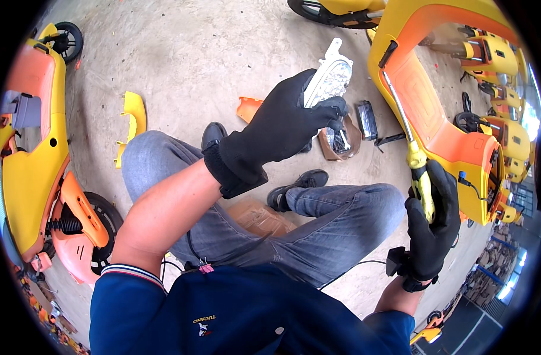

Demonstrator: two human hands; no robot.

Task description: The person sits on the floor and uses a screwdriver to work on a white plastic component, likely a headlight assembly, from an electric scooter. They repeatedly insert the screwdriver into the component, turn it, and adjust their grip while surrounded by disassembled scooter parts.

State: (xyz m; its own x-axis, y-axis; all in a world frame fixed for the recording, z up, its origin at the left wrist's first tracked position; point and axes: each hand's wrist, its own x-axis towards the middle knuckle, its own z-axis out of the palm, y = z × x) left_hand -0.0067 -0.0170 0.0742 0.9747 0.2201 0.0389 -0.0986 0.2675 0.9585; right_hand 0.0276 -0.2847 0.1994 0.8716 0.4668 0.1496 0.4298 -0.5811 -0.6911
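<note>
My left hand (pixel 288 118), in a black glove, grips a white plastic lamp unit (pixel 329 77) with a faceted clear lens, raised in front of me. My right hand (pixel 433 219), also gloved, is closed round the yellow handle of a screwdriver (pixel 411 136), whose long metal shaft points up and away, across the view of an orange-and-yellow scooter body (pixel 436 124) on the right. An open cardboard box (pixel 335 151) with dark small items sits on the floor beyond my hands, beside a black rectangular part (pixel 366 120).
Another yellow scooter (pixel 34 201) stands at the left, one wheel near me. A yellow panel (pixel 134 112) and an orange piece (pixel 247 106) lie on the concrete floor (pixel 182 65). My crossed legs rest around a cardboard sheet (pixel 258 219). More scooters (pixel 507 136) line the far right.
</note>
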